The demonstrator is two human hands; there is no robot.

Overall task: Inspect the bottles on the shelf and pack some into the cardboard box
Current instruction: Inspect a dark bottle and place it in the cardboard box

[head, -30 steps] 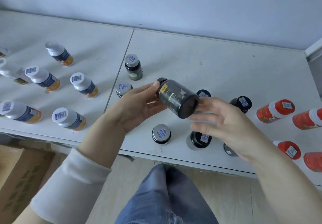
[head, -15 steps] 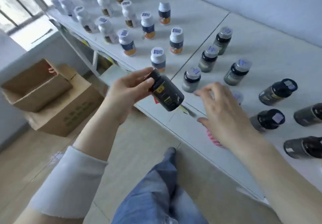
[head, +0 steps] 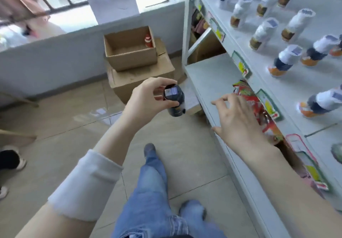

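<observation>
My left hand (head: 148,99) grips a dark bottle (head: 174,101) by its cap end, a barcode sticker on the cap facing me, held over the floor left of the shelf. My right hand (head: 238,121) hangs empty with fingers spread beside the lower shelf board (head: 212,75). An open cardboard box (head: 129,52) stands on a larger carton (head: 140,78) ahead; one red bottle (head: 148,40) stands in its far right corner. White-capped bottles (head: 262,32) stand in rows on the top shelf (head: 305,97) at the right.
A low grey wall (head: 55,58) with a barred window runs behind the box. Red snack packets (head: 249,97) lie on the lower shelf near my right hand. Another person's shoes (head: 11,160) show at the left edge. My legs in jeans (head: 151,191) stand on tiled floor.
The view has swung left from the shelf top toward the box on the floor. My left hand has carried the dark bottle away from the shelf; my right hand let go and dropped beside the lower shelf.
</observation>
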